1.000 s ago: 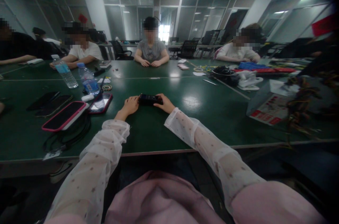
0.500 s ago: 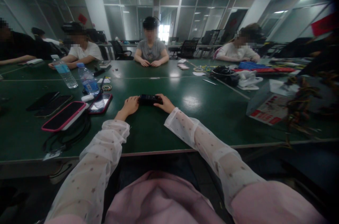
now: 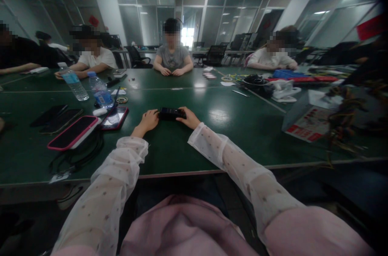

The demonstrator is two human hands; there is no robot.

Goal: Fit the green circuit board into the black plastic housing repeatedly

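A small black box-shaped device with a dark screen on top (image 3: 169, 113) rests on the green table (image 3: 169, 151) in front of me. My left hand (image 3: 150, 120) is closed against its left end, with the fingertips partly hidden. At the opposite end, my right hand (image 3: 189, 118) grips the device, its thumb on the near side and fingers over the top. Sheer white dotted sleeves cover both forearms.
Left of my hands lie a pink-edged phone (image 3: 74, 132), a red-framed tablet (image 3: 115, 118), dark phones (image 3: 62, 120) and two water bottles (image 3: 100, 91). A box with tangled cables (image 3: 309, 116) stands right. Across the table sit several people, one in grey (image 3: 172, 56).
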